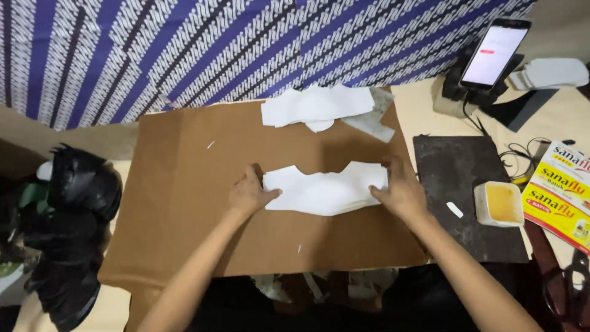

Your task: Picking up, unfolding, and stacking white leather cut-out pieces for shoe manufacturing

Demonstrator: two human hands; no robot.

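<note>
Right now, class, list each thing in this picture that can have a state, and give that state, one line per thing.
Left hand: flat, pressing the left end of the white cut-out sheet.
Right hand: flat, pressing its right end.
White cut-out sheet: lying flat on the brown cardboard.
Loose white pieces: piled at the cardboard's far edge.
Black phone: propped up, screen lit.
Small cream tub: open, yellow contents showing.

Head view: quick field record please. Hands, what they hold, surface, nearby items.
left hand: presses left end of white cut piece
right hand: presses its right end
surface: brown cardboard sheet
behind: second stack of white pieces, blue patterned cloth
right side: dark slab, yellow-filled tub, lit phone
left side: black shoes
</note>
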